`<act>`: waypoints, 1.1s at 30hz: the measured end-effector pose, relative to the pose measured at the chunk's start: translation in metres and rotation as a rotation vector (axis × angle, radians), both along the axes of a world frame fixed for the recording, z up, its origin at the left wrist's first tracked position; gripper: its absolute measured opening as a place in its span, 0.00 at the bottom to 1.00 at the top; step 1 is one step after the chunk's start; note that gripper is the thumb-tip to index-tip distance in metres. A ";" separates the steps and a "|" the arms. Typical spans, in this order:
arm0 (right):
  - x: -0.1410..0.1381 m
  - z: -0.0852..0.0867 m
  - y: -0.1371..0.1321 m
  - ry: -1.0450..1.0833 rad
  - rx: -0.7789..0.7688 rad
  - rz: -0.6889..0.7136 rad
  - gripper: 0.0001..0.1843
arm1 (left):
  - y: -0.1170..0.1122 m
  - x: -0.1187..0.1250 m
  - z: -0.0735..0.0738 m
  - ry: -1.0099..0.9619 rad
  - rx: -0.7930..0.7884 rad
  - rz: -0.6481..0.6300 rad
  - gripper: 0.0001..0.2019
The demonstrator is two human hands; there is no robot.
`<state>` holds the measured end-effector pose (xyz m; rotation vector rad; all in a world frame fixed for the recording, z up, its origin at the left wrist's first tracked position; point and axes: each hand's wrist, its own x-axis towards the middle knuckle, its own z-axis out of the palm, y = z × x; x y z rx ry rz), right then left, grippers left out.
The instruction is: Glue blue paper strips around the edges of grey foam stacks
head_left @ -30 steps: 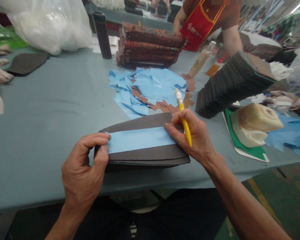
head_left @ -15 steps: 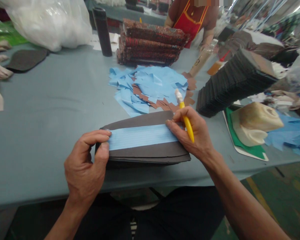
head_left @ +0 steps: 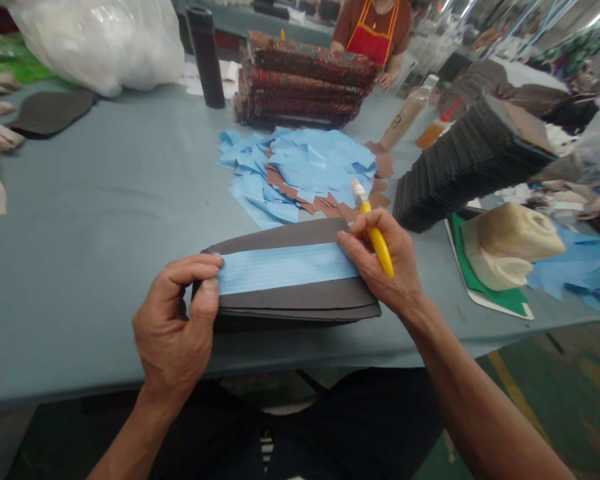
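A low stack of dark grey foam sheets [head_left: 290,303] lies at the near table edge, with a light blue strip [head_left: 285,268] lying along the top sheet. My left hand [head_left: 177,327] pinches the strip's left end between thumb and forefinger. My right hand [head_left: 383,263] is curled round a yellow pen-like tool [head_left: 375,233] with a white tip pointing up, while its fingertips press the strip's right end.
A heap of blue and brown paper scraps [head_left: 300,170] lies behind the sheets. Further back stand a patterned red-brown stack [head_left: 300,83] and a black bottle [head_left: 205,57]. A tall leaning stack of dark pieces [head_left: 470,160] and a cream block [head_left: 510,243] sit at right. A person in a red apron [head_left: 373,33] works opposite.
Both hands stay on the strip's ends with hardly any movement. The person opposite has moved further back and to the left.
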<state>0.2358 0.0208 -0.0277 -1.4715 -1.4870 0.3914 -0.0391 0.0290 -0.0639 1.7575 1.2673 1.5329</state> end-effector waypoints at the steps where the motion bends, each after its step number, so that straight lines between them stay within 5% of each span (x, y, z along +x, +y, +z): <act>1: 0.000 0.000 0.000 0.009 0.006 -0.002 0.11 | 0.000 0.000 0.000 -0.003 -0.001 -0.001 0.04; 33: -0.002 -0.007 -0.001 0.064 0.082 -0.041 0.11 | 0.001 0.002 -0.002 -0.057 0.009 -0.026 0.07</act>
